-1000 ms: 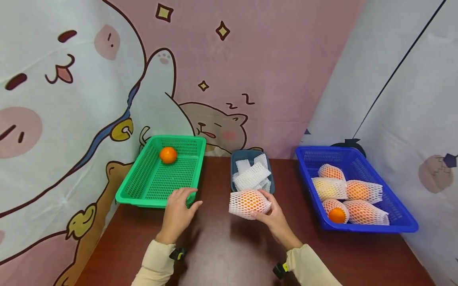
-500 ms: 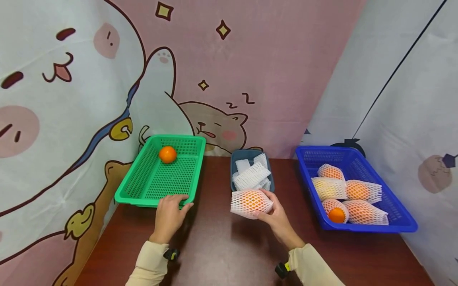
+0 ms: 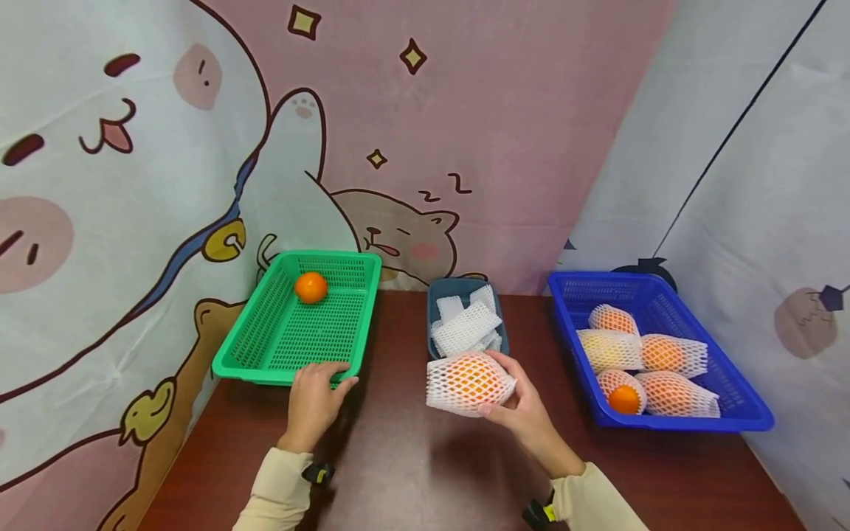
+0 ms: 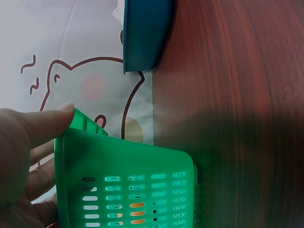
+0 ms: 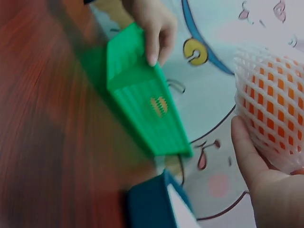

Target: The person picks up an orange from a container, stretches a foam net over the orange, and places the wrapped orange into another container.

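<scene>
My right hand [image 3: 531, 413] holds an orange in a white foam net sleeve [image 3: 468, 383] above the table, thumb on the near side. The right wrist view shows the netted orange [image 5: 273, 104] close up, partly cut off by the frame. My left hand [image 3: 313, 404] grips the near rim of a green basket [image 3: 368, 317]. In the left wrist view the thumb lies on one side of the green basket's rim [image 4: 123, 152] and the fingers on the other. One bare orange [image 3: 311, 287] sits in the far left part of that basket.
A small dark blue-grey bin [image 3: 433, 295] holds several white foam nets [image 3: 468, 327], just behind the held orange. At the right, a blue basket [image 3: 690, 422] contains several fruits in foam nets [image 3: 671, 354]. A printed cloth [image 3: 518, 147] hangs behind the brown table [image 3: 398, 457].
My left hand moved left and took hold of the green basket's rim. My right hand, with the netted orange, has shifted slightly right and nearer to me.
</scene>
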The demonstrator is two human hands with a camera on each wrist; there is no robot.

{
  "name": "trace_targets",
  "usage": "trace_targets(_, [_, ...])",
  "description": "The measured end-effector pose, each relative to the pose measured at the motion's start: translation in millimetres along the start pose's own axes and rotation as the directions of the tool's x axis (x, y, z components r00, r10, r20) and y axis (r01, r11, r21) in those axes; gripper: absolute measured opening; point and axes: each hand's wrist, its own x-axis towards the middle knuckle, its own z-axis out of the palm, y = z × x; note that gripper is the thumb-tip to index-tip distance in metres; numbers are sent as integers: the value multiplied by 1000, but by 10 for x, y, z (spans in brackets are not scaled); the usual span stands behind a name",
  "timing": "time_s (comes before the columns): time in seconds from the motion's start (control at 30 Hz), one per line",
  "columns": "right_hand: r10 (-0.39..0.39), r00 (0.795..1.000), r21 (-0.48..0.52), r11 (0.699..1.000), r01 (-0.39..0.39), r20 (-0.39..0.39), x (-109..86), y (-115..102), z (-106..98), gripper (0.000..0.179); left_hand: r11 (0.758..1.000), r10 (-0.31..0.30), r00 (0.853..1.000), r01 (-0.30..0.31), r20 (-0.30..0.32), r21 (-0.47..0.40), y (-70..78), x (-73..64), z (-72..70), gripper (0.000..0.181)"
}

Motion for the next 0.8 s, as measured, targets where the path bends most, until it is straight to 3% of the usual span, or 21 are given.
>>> trace_targets(0.17, [-56, 996, 41, 998, 54, 68, -54, -185, 87, 75, 1000, 0, 1000, 0, -7, -9, 5, -2, 4, 29])
trace_targets(0.43, [-72, 996, 35, 997, 70, 61, -74, -232, 86, 75, 1000, -9, 1000, 10, 3, -23, 21, -8, 2, 30])
trace_targets(0.63, [-67, 998, -25, 997, 67, -1, -78, -127, -37, 73, 999, -24, 1000, 24, 5, -33, 31, -3, 3, 31])
trace_targets(0.8, [-51, 991, -50, 998, 46, -120, -75, -120, -193, 78, 999, -26, 1000, 26, 0, -37, 17, -13, 13, 31])
